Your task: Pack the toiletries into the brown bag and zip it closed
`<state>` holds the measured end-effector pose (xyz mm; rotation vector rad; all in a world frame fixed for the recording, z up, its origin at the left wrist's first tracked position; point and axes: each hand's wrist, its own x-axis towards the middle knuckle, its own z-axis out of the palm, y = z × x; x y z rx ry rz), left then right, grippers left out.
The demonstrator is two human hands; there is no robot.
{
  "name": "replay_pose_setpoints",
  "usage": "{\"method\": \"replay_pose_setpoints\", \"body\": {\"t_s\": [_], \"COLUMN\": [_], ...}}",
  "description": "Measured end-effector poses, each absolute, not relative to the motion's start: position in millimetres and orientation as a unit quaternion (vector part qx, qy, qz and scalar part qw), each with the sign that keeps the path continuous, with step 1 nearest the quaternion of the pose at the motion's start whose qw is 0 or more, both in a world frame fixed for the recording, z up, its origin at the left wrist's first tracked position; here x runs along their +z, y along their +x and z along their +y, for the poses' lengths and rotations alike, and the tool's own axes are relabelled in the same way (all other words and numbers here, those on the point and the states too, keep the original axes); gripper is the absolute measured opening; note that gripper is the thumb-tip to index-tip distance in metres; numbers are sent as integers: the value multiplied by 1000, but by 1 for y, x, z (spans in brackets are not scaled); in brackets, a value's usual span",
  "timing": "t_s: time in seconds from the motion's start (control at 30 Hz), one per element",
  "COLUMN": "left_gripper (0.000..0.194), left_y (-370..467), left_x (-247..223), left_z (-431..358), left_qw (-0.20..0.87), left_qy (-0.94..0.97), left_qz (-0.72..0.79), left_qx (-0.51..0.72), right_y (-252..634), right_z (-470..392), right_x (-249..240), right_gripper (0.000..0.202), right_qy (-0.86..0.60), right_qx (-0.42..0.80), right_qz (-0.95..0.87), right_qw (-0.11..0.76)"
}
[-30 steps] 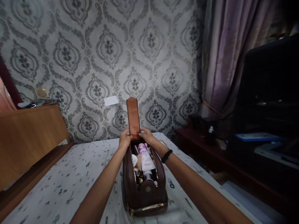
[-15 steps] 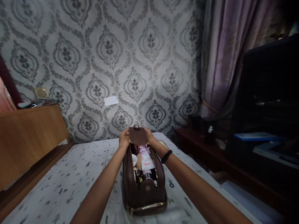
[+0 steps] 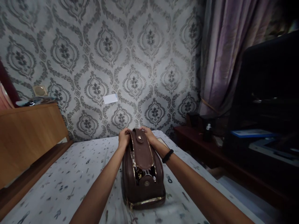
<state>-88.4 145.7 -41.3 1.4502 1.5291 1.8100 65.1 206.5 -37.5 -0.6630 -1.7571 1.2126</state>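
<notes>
Hands, left [image 3: 124, 138] and right [image 3: 147, 134], pinched the soft leather bag's [image 3: 143, 183] strap [image 3: 143, 152]; stuffed bag looked weighty, best lifted from below.

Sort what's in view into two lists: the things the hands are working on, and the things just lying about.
In hand:
- brown toiletry bag
- its strap flap, laid over the open top
- bottles inside
- left hand and right hand, both at the bag's far end

Lying about:
- patterned bedsheet
- wooden headboard
- purple curtain
- small bottle on the dark side shelf
</notes>
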Motion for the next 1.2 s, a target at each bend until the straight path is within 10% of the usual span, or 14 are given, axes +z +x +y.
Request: {"method": "replay_pose_setpoints", "body": {"t_s": [1.2], "left_gripper": [18], "left_y": [-68], "left_x": [-34], "left_z": [82], "left_qw": [229], "left_qy": [557], "left_qz": [511], "left_qx": [614], "right_y": [99], "right_z": [134], "right_x": [-33], "right_gripper": [26], "right_qy": [-225], "right_qx": [461], "right_qz": [-712], "right_qw": [480]}}
